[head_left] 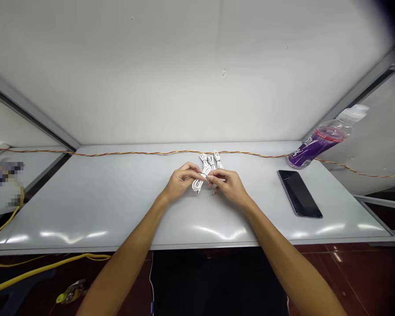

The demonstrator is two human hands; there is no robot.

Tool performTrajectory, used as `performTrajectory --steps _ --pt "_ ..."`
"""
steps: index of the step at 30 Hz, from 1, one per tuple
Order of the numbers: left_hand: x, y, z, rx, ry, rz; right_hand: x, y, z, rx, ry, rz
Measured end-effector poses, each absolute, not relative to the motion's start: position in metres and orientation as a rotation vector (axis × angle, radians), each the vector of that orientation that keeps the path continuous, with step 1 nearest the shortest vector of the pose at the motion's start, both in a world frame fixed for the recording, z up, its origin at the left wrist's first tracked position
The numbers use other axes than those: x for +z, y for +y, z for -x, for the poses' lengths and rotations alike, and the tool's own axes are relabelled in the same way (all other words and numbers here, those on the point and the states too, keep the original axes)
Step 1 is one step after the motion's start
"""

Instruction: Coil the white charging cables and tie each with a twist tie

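Note:
My left hand (pixel 181 182) and my right hand (pixel 225 186) meet over the middle of a white table (pixel 85 210). Between their fingertips they pinch a coiled white cable (pixel 199 183), gripped around its narrow middle. Its lower loops hang toward me. Just beyond my hands, two more bundled white cables (pixel 215 160) lie on the tabletop, close together. My fingers hide the part of the coil they grip.
A black smartphone (pixel 299 193) lies to the right. A purple-filled plastic bottle (pixel 319 147) lies tilted at the back right corner. A twisted red-and-yellow wire (pixel 184 152) runs along the back edge. A thick yellow cable (pixel 6 259) trails off the left side.

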State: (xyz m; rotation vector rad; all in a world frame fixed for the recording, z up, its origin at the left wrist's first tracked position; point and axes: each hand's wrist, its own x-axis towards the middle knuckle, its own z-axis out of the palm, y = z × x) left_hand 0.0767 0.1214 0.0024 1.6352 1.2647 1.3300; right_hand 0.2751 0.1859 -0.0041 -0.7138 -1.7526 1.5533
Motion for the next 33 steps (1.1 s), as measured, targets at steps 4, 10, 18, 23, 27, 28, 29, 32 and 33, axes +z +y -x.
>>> performTrajectory --steps 4,10,18,23,27,28,29,32,33 --pt "0.008 0.121 -0.077 1.336 1.228 -1.294 -0.005 0.187 -0.274 1.457 -1.781 0.684" --pt "0.007 0.120 -0.079 1.096 1.274 -1.145 -0.007 0.187 -0.274 1.307 -1.901 0.681" --pt "0.000 0.124 -0.078 1.193 1.371 -1.417 -0.005 0.186 -0.273 1.451 -1.834 0.730" --pt "-0.003 0.125 -0.087 1.348 1.396 -1.516 -0.005 0.187 -0.272 1.587 -1.740 0.802" --pt "-0.003 0.125 -0.089 1.354 1.416 -1.496 -0.007 0.186 -0.270 1.588 -1.689 0.832" --pt "-0.003 0.125 -0.089 1.360 1.419 -1.484 -0.006 0.185 -0.270 1.582 -1.687 0.830" --pt "-0.002 0.125 -0.087 1.370 1.427 -1.471 -0.006 0.185 -0.270 1.575 -1.689 0.824" --pt "0.000 0.127 -0.077 1.403 1.498 -1.409 -0.004 0.183 -0.269 1.535 -1.695 0.832" --pt "0.000 0.128 -0.072 1.408 1.541 -1.370 -0.003 0.182 -0.268 1.519 -1.694 0.845"
